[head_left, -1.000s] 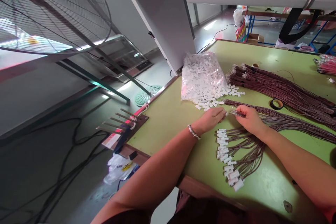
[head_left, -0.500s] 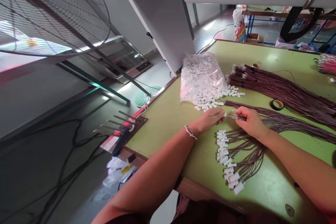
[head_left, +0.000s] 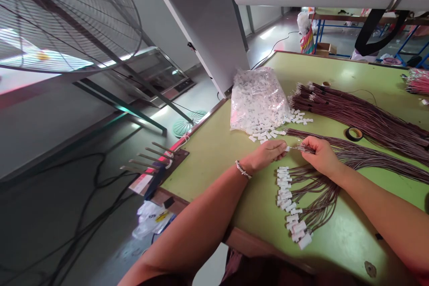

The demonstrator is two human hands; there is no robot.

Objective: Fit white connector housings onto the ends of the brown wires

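Between the thumb and fingers of my left hand [head_left: 268, 154] is a small white connector housing [head_left: 287, 148]. My right hand [head_left: 318, 154] is closed around the ends of several thin brown wires [head_left: 303, 147], their metal tips pointing left at the connector. The tips and the housing are very close; whether a wire is inside it I cannot tell. Below my hands lies a fanned row of wires with white connectors [head_left: 284, 194] on their ends. Just above my left hand, loose white connectors [head_left: 266, 135] spill from a clear plastic bag [head_left: 258, 98].
A thick bundle of brown wires [head_left: 355, 116] lies across the green table [head_left: 208, 165], with a roll of black tape [head_left: 354, 133] beside it. Metal prongs [head_left: 150, 156] stick out at the table's left edge. A large fan [head_left: 67, 22] stands at the left.
Almost nothing differs. The wire tips and the connector shift very slightly between my hands, while both arms stay in place.
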